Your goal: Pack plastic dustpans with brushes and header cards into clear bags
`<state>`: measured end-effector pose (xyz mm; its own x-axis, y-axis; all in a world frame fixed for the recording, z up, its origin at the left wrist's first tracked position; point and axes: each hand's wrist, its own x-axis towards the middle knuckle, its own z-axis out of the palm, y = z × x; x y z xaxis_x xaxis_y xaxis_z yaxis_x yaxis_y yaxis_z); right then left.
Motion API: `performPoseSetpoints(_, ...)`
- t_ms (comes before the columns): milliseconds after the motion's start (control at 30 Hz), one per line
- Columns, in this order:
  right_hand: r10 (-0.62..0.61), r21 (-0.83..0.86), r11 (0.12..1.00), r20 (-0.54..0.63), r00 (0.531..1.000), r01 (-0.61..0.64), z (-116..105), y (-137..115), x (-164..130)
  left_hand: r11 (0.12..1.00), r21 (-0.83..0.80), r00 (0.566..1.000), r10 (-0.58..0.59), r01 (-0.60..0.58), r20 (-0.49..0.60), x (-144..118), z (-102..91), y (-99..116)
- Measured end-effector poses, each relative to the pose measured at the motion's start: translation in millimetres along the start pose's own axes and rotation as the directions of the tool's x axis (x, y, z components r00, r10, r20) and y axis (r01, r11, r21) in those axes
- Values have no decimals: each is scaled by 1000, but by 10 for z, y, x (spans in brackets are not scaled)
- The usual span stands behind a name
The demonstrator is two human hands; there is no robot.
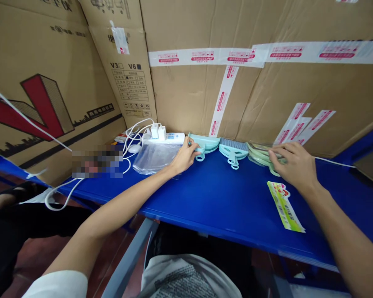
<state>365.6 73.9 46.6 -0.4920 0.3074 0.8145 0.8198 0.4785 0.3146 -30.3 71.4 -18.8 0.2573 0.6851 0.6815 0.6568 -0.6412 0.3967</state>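
Blue table [224,198] against a wall of taped cardboard boxes [205,87]. Left of the mini brush [233,150]: left hand [183,157], fingers closed on the handle of the teal dustpan stack [205,145]; right of it: right hand [294,163], fingers spread flat on the green dustpans [259,154]. Nearer than the brush, printed label card [284,205], unattached; no set assembled yet, apparently.
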Motion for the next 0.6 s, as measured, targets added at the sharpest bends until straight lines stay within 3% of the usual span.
performPoseSetpoints(200, 207, 158, 962, 116, 971, -224, -129, -196, 37, 977, -172, 974, -155, 127, -162, 64, -115, 39)
performPoseSetpoints(300, 357, 319, 868, 135, 924, -381, -208, -375, 100, 970, -225, 962, -148, 96, -228, 46, -293, 234)
performPoseSetpoints(367, 470, 505, 674, 269, 840, -539, -232, -482, 150, 975, -221, 970, -71, 19, -233, -56, -414, 483)
performPoseSetpoints(433, 477, 645, 334, 514, 713, -688, -224, -552, 188, 984, -167, 979, 21, -55, -203, -252, -484, 801)
performPoseSetpoints(500, 329, 620, 2, 740, 586, -784, -196, -576, 199, 978, -183, 987, 79, -104, -140, -519, -465, 1126)
performPoseSetpoints(533, 250, 574, -104, 805, 538, -812, -181, -574, 193, 968, -228, 992, 86, -105, -91, -662, -423, 1270)
performPoseSetpoints(600, 152, 493, -207, 869, 471, -845, -157, -548, 164, 934, -352, 998, 60, -58, -7, -925, -297, 1491)
